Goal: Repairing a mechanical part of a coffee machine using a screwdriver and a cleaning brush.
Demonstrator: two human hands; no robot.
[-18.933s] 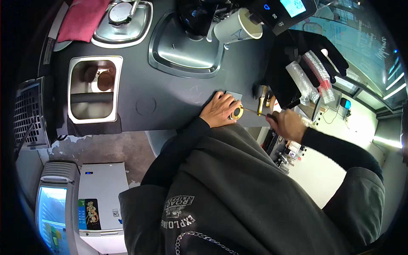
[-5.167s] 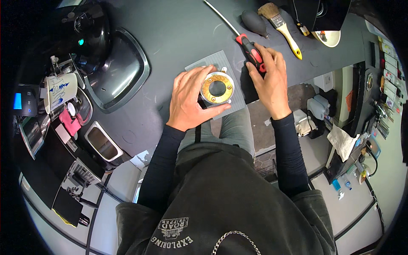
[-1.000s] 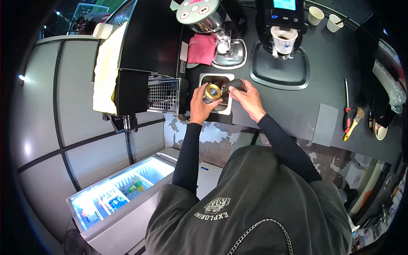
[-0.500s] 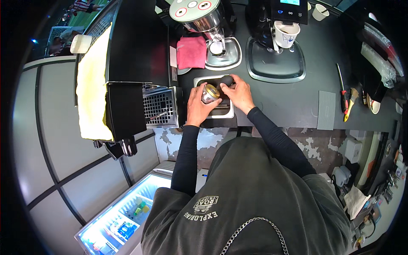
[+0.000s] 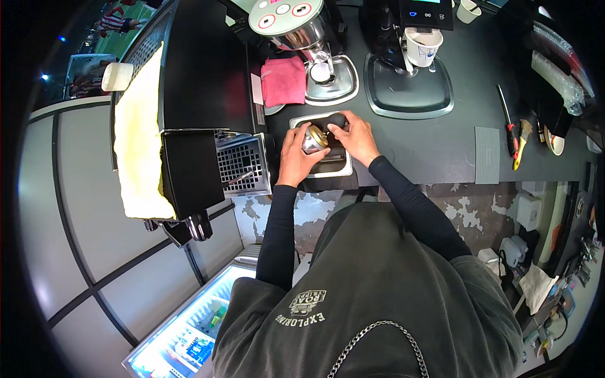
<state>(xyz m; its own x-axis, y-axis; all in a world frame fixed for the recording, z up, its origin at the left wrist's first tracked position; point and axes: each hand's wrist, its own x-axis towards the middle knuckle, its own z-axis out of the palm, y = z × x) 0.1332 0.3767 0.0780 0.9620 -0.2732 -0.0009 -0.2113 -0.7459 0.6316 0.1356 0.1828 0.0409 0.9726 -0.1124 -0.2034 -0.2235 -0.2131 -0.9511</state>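
Observation:
My left hand [image 5: 295, 156] curls around a silver, round metal piece with a gold-coloured end [image 5: 315, 139], which looks like a portafilter head. Beside it, my right hand [image 5: 359, 140] grips a black rounded handle [image 5: 336, 120] between thumb and fingers. Whether handle and metal piece are joined, I cannot tell, as my fingers cover the space between. Both hands are over a rectangular steel container [image 5: 345, 167] set at the counter's front edge, its inside partly hidden.
A grinder [image 5: 296, 31] on a steel tray and a folded pink cloth [image 5: 283, 82] stand behind. A black machine [image 5: 205, 69] is at left. Rightward are a drip tray [image 5: 409, 94], a paper cup [image 5: 421, 49], a screwdriver [image 5: 508, 126] and a brush [image 5: 522, 145].
The metal piece has tilted, so its gold-coloured end turns toward my right hand. Both hands keep their grips over the container. The whole view has shifted slightly.

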